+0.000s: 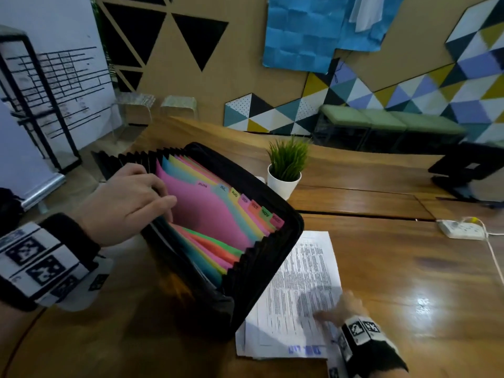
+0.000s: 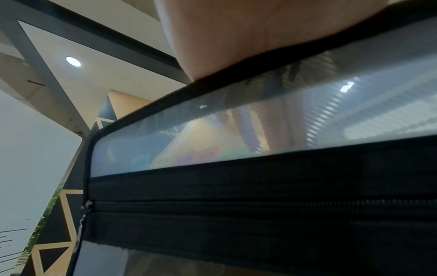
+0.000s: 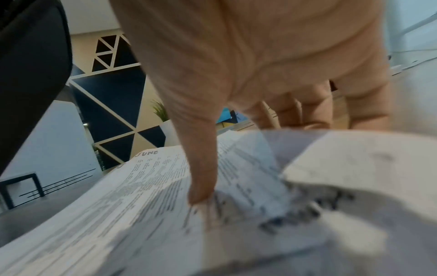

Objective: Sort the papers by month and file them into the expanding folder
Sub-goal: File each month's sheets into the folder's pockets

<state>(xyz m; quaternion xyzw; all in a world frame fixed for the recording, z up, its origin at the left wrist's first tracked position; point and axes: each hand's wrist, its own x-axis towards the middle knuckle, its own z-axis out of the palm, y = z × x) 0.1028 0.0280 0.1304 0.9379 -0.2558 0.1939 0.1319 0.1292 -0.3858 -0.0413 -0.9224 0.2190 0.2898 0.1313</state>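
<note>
The black expanding folder (image 1: 272, 257) stands open on the wooden table, its coloured dividers fanned out with month tabs from JUN (image 1: 202, 184) to DEC. My left hand (image 1: 152, 197) curls over the folder's near-left edge and holds back the front dividers; in the left wrist view the palm (image 2: 260, 28) lies on the folder's black rim (image 2: 260, 214). A stack of printed papers (image 1: 300, 268) lies right of the folder. My right hand (image 1: 330, 312) pinches the top sheet (image 3: 141, 196), marked JUNE, with the thumb (image 3: 201, 177) on top and the fingers behind its lifted edge.
A small potted plant (image 1: 286, 170) stands just behind the folder. A white power strip (image 1: 461, 230) with a cable lies at the right, and a black stand (image 1: 469, 170) sits at the far right. Bare wooden tabletop (image 1: 409, 282) stretches right of the papers.
</note>
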